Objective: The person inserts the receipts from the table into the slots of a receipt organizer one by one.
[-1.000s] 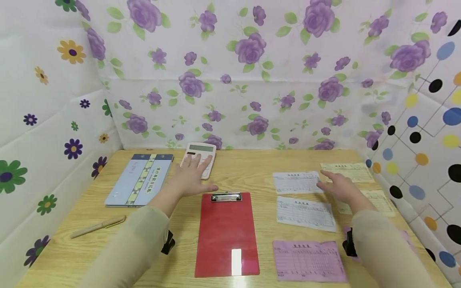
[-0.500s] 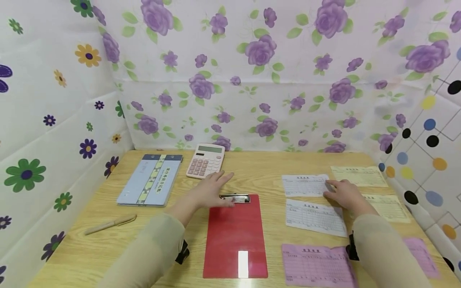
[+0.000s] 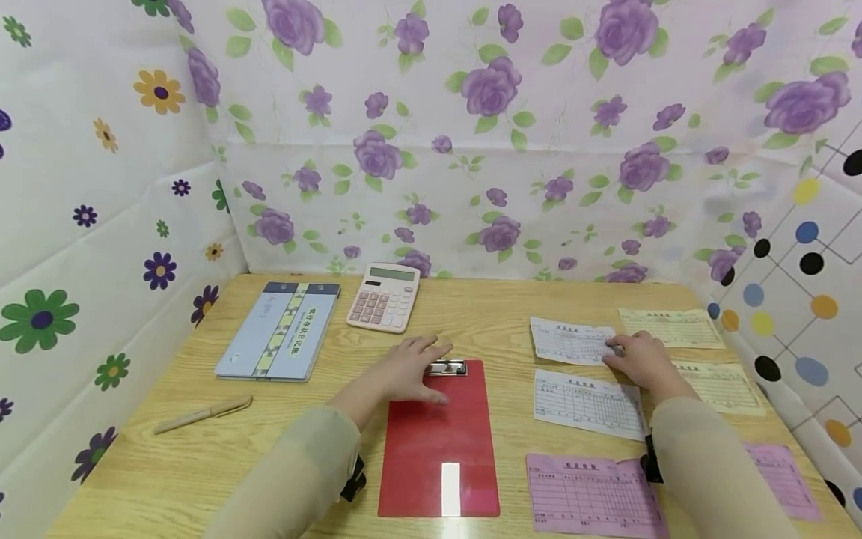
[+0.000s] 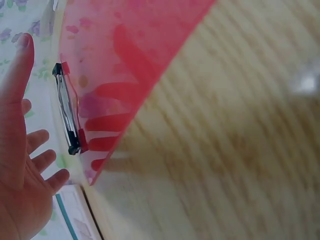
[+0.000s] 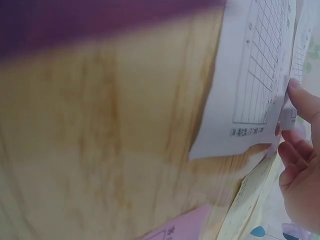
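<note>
My right hand (image 3: 643, 363) pinches the right edge of the upper white printed form (image 3: 569, 340) between thumb and fingers. In the right wrist view, the thumb lies on this form's edge and the fingers curl beneath. A second white form (image 3: 586, 404) lies just below it on the table. My left hand (image 3: 407, 370) hovers with spread, relaxed fingers over the top left of the red clipboard (image 3: 438, 457). It covers part of the metal clip (image 3: 450, 367). The left wrist view shows this hand (image 4: 25, 170) holding nothing, its reflection on the glossy board.
Pink forms (image 3: 592, 494) lie at the front right, yellow forms (image 3: 673, 329) farther right. A pink calculator (image 3: 385, 298) stands at the back, left of centre. Left of it are a blue ledger book (image 3: 279, 329) and a tan pen (image 3: 203, 414). Patterned cloth walls (image 3: 431, 202) enclose the table.
My left hand has moved right and nearer, from over the calculator to above the clipboard. My right hand has taken hold of the upper white form, whose edge is now slightly raised.
</note>
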Motion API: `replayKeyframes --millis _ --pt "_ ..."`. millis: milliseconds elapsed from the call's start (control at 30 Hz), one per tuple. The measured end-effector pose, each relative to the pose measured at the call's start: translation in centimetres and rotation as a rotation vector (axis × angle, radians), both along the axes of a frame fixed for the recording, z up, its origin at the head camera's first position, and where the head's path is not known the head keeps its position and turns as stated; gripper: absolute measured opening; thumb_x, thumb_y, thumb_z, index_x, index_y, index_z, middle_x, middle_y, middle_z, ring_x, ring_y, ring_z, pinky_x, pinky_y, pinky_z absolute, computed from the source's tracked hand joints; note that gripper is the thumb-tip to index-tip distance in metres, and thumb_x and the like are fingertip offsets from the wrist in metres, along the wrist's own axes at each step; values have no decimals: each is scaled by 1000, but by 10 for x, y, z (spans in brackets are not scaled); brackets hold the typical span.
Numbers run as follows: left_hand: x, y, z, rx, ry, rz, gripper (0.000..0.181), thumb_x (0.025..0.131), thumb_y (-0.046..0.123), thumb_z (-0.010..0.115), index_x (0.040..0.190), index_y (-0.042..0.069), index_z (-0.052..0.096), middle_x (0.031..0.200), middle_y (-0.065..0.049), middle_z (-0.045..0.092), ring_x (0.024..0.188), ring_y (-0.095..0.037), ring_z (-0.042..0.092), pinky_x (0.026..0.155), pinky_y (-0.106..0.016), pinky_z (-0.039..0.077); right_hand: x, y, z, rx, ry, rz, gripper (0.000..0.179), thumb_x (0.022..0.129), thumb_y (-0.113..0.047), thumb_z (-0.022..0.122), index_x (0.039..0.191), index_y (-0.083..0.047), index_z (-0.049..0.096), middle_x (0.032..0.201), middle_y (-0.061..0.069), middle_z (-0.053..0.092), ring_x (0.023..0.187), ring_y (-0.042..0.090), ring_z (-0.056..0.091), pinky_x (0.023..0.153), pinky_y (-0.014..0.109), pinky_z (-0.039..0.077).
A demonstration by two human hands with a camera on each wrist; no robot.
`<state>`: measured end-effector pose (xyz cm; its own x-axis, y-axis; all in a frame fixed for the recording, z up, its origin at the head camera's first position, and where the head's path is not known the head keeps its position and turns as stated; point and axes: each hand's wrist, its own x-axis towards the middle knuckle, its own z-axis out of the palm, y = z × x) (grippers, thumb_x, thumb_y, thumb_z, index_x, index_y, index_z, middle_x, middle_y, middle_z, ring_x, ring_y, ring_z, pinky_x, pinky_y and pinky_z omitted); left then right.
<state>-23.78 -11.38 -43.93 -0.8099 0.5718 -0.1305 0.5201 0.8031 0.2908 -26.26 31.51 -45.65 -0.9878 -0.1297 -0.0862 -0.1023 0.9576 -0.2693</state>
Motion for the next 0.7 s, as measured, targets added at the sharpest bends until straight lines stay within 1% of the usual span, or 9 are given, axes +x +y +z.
replayKeyframes --millis 133,233,367,467,567,700 --pt "0 -1 -3 -10 16 -4 96 71 65 68 149 23 29 150 -11 26 135 -35 23 105 -55 22 1 -1 0 -21 -8 -17 44 91 -27 60 121 5 57 112 32 53 109 52 39 90 62 30" --pt "1 -2 -6 -15 15 5 97 71 66 67 149 22 29 149 -12 27 135 -33 24 106 -54 21 0 -1 -1 -32 -15 -16 44 91 -26 61 122 5 57 112 32 55 109 52 41 91 62 32" --pt "2 -3 -10 -16 0 17 97 71 67 66 149 23 28 149 -12 28 134 -33 25 105 -54 21 0 0 -3 -74 -53 -29 46 91 -27 61 124 5 54 118 34 52 111 53 43 91 61 34" --pt "2 -2 -13 -15 -8 23 96 72 67 66 149 24 29 148 -11 29 134 -33 25 105 -56 20 0 0 -3 -151 -110 -73 51 92 -29 60 129 3 50 123 35 48 112 50 45 91 60 35" --pt "2 -2 -15 -17 -8 31 95 72 67 65 149 25 28 149 -10 29 134 -33 25 104 -58 20 1 -1 -2 -235 -157 -121 54 92 -32 59 133 1 46 125 33 46 109 45 47 89 58 37" --pt "1 -2 -15 -25 -6 35 96 71 69 65 149 26 28 148 -10 30 134 -33 26 104 -58 20 4 -4 2 -349 -171 -183 54 93 -34 57 135 -2 44 126 31 43 108 42 46 87 54 39"
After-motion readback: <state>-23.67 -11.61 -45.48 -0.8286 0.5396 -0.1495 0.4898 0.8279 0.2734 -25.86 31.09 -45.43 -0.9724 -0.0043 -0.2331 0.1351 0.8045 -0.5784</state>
